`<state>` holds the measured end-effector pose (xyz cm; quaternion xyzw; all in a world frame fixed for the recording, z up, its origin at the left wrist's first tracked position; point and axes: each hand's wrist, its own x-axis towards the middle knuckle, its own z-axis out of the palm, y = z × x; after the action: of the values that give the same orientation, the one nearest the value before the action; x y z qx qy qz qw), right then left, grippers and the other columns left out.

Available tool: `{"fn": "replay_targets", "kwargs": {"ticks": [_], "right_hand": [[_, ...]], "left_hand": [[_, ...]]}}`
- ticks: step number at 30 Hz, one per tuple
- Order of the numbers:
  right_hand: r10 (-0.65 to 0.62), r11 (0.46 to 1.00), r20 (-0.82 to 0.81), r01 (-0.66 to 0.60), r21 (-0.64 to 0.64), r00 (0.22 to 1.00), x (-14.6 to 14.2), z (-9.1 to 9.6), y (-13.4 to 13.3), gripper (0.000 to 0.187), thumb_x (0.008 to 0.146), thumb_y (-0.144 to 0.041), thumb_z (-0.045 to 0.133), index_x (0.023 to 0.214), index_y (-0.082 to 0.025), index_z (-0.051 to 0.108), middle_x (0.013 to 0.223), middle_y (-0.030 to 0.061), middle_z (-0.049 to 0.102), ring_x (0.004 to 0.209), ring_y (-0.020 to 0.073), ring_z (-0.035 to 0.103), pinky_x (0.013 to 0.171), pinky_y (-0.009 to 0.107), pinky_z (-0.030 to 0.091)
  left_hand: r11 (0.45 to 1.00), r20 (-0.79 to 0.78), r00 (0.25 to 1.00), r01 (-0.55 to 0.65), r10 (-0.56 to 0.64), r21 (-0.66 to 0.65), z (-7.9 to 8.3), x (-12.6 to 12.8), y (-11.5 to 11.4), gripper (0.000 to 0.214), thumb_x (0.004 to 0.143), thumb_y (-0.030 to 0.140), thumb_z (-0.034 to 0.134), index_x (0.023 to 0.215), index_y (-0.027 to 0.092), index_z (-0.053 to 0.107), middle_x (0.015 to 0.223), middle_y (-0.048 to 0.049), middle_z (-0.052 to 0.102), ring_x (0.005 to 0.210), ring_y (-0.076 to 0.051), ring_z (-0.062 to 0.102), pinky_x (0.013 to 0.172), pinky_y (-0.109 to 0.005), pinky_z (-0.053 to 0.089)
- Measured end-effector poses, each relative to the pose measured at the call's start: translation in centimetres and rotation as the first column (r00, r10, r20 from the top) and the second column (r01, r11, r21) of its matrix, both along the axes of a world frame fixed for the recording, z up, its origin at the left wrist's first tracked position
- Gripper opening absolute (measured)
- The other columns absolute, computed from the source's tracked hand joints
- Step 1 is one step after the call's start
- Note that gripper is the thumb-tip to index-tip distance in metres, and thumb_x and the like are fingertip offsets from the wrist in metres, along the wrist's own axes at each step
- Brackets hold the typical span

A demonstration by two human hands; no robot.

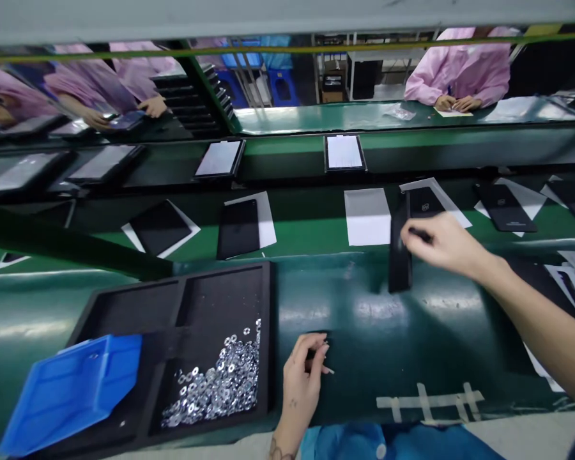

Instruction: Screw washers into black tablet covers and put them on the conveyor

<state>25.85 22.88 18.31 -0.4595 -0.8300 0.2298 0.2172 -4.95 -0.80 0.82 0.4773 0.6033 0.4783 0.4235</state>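
Note:
My right hand (443, 243) is closed at the edge of a tilted black tablet back cover (400, 265), which is slightly blurred above the green bench. A dark bit also shows between the fingers. My left hand (303, 374) rests low over the bench with its fingers curled together; whatever they pinch, if anything, is too small to make out. Just left of it, a black divided tray (267, 319) holds many small shiny metal rings (220, 377). A blue plastic bin (71, 390) sits tilted on the tray's left part.
Behind the bench, a green conveyor (306, 217) carries black covers on white sheets, and a white sheet (368, 217). Framed tablet parts (345, 153) lie on a further line. White-edged frames (572, 281) are stacked at right. A green post (76, 243) slants across the left. People in pink work opposite.

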Motion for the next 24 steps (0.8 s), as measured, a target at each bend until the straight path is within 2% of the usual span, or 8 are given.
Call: {"fn": "replay_targets", "kwargs": {"ticks": [5,8,10,14,17,19,21,24], "right_hand": [[0.372,0.919,0.509,-0.386,-0.082,0.777,-4.7,-4.0,-9.3,0.023,0.101,-0.039,0.068,0.089,-0.021,0.075,0.083,0.0108,0.079,0.069,0.0291,0.075,0.057,0.037,0.041],[0.507,0.852,0.502,-0.495,-0.170,0.701,-7.7,-7.5,-10.4,0.023,0.101,-0.043,0.069,0.114,-0.025,0.077,0.095,0.0093,0.083,0.079,0.0323,0.079,0.060,0.038,0.046],[0.499,0.864,0.395,-0.475,-0.165,0.771,-8.2,-8.9,-8.9,0.029,0.103,-0.041,0.065,0.129,-0.029,0.073,0.104,0.0084,0.084,0.085,0.0329,0.080,0.064,0.039,0.049],[0.121,0.962,-0.264,-0.179,-0.207,0.957,-6.0,-11.1,-3.3,0.024,0.105,-0.037,0.064,0.124,-0.026,0.073,0.096,0.0067,0.079,0.077,0.0245,0.072,0.066,0.035,0.049],[-0.324,0.935,-0.697,0.104,-0.339,0.640,-3.6,-13.3,-0.2,0.025,0.105,-0.050,0.061,0.115,-0.027,0.063,0.068,-0.0045,0.052,0.051,0.0146,0.045,0.048,0.027,0.034],[-0.456,0.890,-0.791,0.193,-0.413,0.407,-2.3,-14.7,0.7,0.028,0.101,-0.056,0.060,0.106,-0.029,0.054,0.064,-0.0081,0.038,0.045,0.0131,0.032,0.042,0.024,0.025],[-0.507,0.862,-0.818,0.180,-0.474,0.272,-1.4,-15.5,1.2,0.034,0.097,-0.059,0.064,0.097,-0.029,0.048,0.064,-0.0080,0.035,0.045,0.0129,0.032,0.040,0.024,0.026],[-0.538,0.843,-0.818,0.120,-0.525,0.202,-0.9,-15.8,1.6,0.036,0.094,-0.059,0.066,0.093,-0.028,0.049,0.065,-0.0060,0.038,0.047,0.0133,0.037,0.041,0.025,0.031]], "left_hand": [[0.998,-0.051,0.997,0.053,-0.056,-0.044,1.6,0.1,4.0,0.025,0.105,0.043,0.066,0.102,0.019,0.073,0.103,-0.0057,0.070,0.077,-0.017,0.068,0.060,-0.027,0.066],[0.992,-0.209,0.971,0.107,-0.119,-0.070,2.3,-0.2,7.1,0.021,0.102,0.039,0.066,0.097,0.020,0.074,0.096,-0.0053,0.071,0.082,-0.018,0.066,0.066,-0.026,0.060],[0.990,-0.288,0.948,0.114,-0.134,-0.086,2.6,-0.5,8.9,0.019,0.099,0.036,0.067,0.094,0.019,0.075,0.091,-0.0047,0.072,0.081,-0.018,0.062,0.074,-0.028,0.056],[0.978,-0.318,0.928,0.155,-0.193,-0.140,3.1,-0.7,11.5,0.020,0.097,0.038,0.071,0.098,0.019,0.075,0.093,-0.0038,0.076,0.078,-0.017,0.060,0.079,-0.029,0.051],[0.956,-0.323,0.905,0.229,-0.279,-0.183,3.5,0.0,13.3,0.020,0.097,0.038,0.073,0.097,0.019,0.077,0.093,-0.0033,0.077,0.077,-0.016,0.059,0.076,-0.028,0.049],[0.941,-0.338,0.884,0.266,-0.325,-0.207,3.7,0.6,14.7,0.017,0.097,0.036,0.073,0.098,0.019,0.078,0.094,-0.0031,0.077,0.076,-0.015,0.059,0.075,-0.027,0.048],[0.928,-0.364,0.859,0.290,-0.361,-0.234,3.9,1.2,15.9,0.015,0.097,0.033,0.074,0.099,0.019,0.079,0.095,-0.0030,0.077,0.075,-0.015,0.058,0.073,-0.028,0.046],[0.901,-0.411,0.807,0.330,-0.424,-0.281,4.2,1.6,17.6,0.012,0.096,0.031,0.076,0.098,0.019,0.080,0.093,-0.0029,0.076,0.073,-0.015,0.057,0.072,-0.028,0.046]]}}
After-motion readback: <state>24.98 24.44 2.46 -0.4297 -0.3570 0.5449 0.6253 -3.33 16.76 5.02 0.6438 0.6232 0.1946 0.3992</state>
